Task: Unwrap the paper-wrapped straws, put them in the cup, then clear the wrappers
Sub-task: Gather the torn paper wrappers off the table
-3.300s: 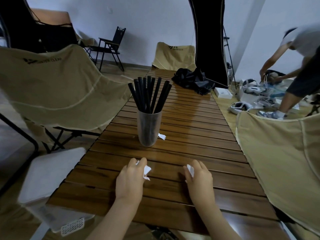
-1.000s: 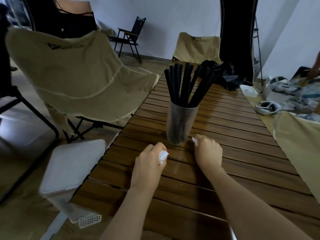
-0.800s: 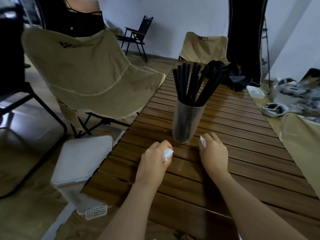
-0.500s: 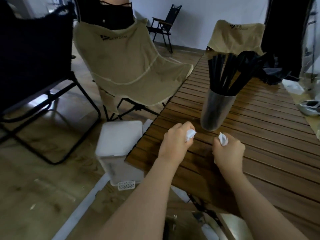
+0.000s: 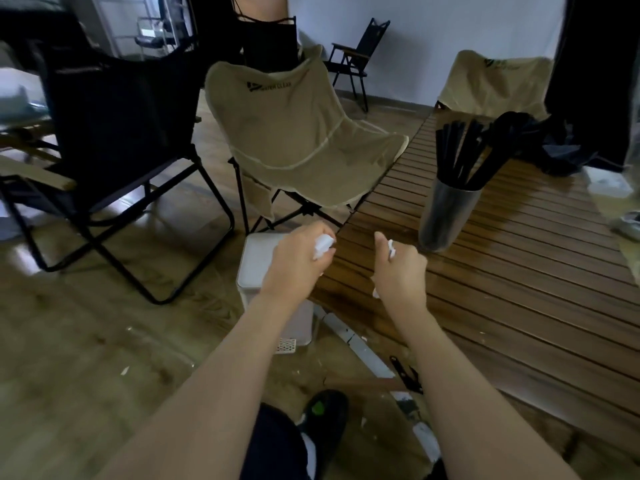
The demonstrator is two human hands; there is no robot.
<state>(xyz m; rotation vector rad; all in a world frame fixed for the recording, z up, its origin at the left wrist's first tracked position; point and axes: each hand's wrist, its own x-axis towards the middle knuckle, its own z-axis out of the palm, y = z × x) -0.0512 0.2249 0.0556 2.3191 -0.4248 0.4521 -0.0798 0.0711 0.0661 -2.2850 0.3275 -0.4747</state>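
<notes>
A grey translucent cup (image 5: 446, 216) stands on the slatted wooden table (image 5: 519, 278), holding several black straws (image 5: 460, 154). My left hand (image 5: 298, 258) grips a crumpled white paper wrapper (image 5: 323, 244) and hovers over the lid of a white bin (image 5: 258, 261) beside the table's left edge. My right hand (image 5: 398, 271) is curled round more white wrapper paper (image 5: 391, 247), which shows above and below the fist, over the table's near left corner.
A beige folding chair (image 5: 304, 133) and a black folding chair (image 5: 114, 133) stand left of the table. A black cloth bundle (image 5: 540, 147) lies behind the cup. Another beige chair (image 5: 495, 84) is at the table's far end. Paper scraps dot the floor.
Both hands gathered wrapper pieces, the right one taking the scrap beside the cup. My view swung left and both hands moved toward the table's left edge, the left now over the bin.
</notes>
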